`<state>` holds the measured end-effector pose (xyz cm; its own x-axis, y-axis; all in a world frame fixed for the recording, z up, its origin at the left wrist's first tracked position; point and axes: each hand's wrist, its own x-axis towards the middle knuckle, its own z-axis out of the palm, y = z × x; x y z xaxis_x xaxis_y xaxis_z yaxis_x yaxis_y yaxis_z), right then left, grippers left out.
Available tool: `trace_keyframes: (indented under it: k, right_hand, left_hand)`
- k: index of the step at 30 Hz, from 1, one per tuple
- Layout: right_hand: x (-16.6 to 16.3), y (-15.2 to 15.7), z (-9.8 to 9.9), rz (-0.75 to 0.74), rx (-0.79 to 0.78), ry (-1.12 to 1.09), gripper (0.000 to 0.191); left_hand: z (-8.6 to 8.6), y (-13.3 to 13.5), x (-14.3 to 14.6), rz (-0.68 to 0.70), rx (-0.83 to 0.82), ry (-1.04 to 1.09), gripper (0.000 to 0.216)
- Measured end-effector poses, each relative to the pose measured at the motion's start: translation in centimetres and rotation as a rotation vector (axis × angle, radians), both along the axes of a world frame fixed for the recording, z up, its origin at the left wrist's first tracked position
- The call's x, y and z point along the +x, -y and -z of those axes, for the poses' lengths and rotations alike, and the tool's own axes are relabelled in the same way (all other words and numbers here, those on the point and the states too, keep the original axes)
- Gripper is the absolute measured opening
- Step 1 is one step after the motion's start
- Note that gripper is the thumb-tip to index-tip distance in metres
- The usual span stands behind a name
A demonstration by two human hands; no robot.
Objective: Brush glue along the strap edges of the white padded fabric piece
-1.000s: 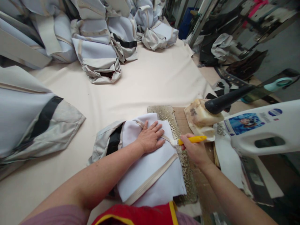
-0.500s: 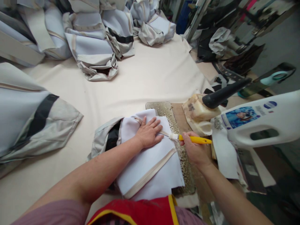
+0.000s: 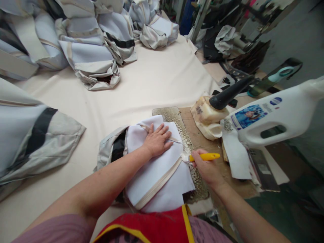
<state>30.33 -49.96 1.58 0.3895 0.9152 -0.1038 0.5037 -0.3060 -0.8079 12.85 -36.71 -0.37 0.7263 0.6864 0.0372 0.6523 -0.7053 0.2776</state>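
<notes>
My left hand (image 3: 157, 141) lies flat with fingers spread on a folded white fabric piece (image 3: 157, 168) that has a beige strip running across it. My right hand (image 3: 206, 168) grips a small brush with a yellow handle (image 3: 202, 157). Its white bristle tip touches the fabric's right edge where the beige strip ends. The fabric rests partly on a glue-crusted board (image 3: 188, 148). Grey and black parts of the same piece stick out to the left.
A yellowish glue tub (image 3: 206, 116) with a black handle in it and a large white plastic jug (image 3: 273, 121) stand to the right. Piles of grey-white fabric pieces (image 3: 93, 50) lie at the back and left (image 3: 32, 135) of the cream-covered table (image 3: 152, 81).
My right hand has drawn the brush down and toward me along the fabric's right edge. My left hand stays flat on the fabric.
</notes>
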Motion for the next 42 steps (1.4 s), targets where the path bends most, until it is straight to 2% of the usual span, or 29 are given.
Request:
trace_keyframes:
  k: [2, 4, 6, 7, 10, 13, 16, 18, 20, 23, 26, 30, 34, 36, 42]
  right_hand:
    - [-0.1, 0.7, -0.1, -0.017, -0.007, 0.018, 0.036]
    - [0.0, 1.1, -0.3, 0.02, 0.027, 0.046, 0.036]
    - [0.1, 1.1, -0.4, 0.056, 0.077, 0.058, 0.035]
    - [0.1, 1.1, -0.3, 0.054, 0.089, 0.051, 0.035]
    - [-0.2, 1.7, 0.6, -0.006, 0.048, 0.019, 0.035]
    - [-0.9, 4.4, 1.8, -0.035, -0.02, 0.028, 0.036]
    - [-1.4, 7.9, 2.2, -0.043, -0.063, 0.036, 0.038]
    - [-1.5, 9.1, 1.9, -0.036, -0.082, 0.024, 0.039]
    - [-1.1, 8.8, 1.4, -0.009, -0.07, 0.023, 0.039]
    - [-0.4, 6.4, 0.9, 0.013, 0.031, 0.075, 0.035]
    - [-0.2, 5.3, 1.1, -0.055, 0.078, 0.124, 0.033]
    - [-1.0, 8.5, 1.3, -0.131, -0.008, 0.129, 0.036]
    - [-1.0, 11.4, 0.8, -0.1, -0.021, 0.138, 0.038]
    - [-0.4, 11.5, 0.7, -0.088, 0.0, 0.15, 0.035]
    - [1.3, 10.0, 0.9, -0.178, 0.107, 0.236, 0.029]
  left_hand:
    - [-1.5, 1.5, 0.4, 0.071, 0.011, -0.012, 0.034]
    - [-2.9, 3.5, 0.6, 0.254, -0.012, -0.037, 0.023]
    - [-3.6, 5.3, 0.5, 0.428, -0.083, -0.095, 0.018]
    - [-3.5, 6.1, 0.4, 0.47, -0.114, -0.121, 0.017]
    - [-2.2, 7.2, -0.2, 0.464, -0.12, -0.121, 0.015]
    - [-0.8, 7.4, -0.7, 0.44, -0.104, -0.072, 0.019]
    - [-0.3, 7.3, -0.9, 0.439, -0.119, -0.051, 0.019]
    - [-0.4, 7.3, -0.9, 0.44, -0.129, -0.042, 0.019]
    - [-0.5, 7.3, -0.9, 0.437, -0.129, -0.034, 0.018]
    - [-0.4, 7.3, -0.9, 0.438, -0.118, -0.028, 0.019]
    - [-0.2, 7.3, -0.9, 0.438, -0.109, -0.016, 0.02]
    - [0.0, 7.3, -1.0, 0.439, -0.119, -0.006, 0.019]
    - [0.2, 7.3, -1.1, 0.441, -0.115, -0.008, 0.018]
    - [0.2, 7.3, -1.1, 0.442, -0.105, -0.007, 0.018]
    - [0.1, 7.2, -1.3, 0.452, -0.096, 0.011, 0.017]
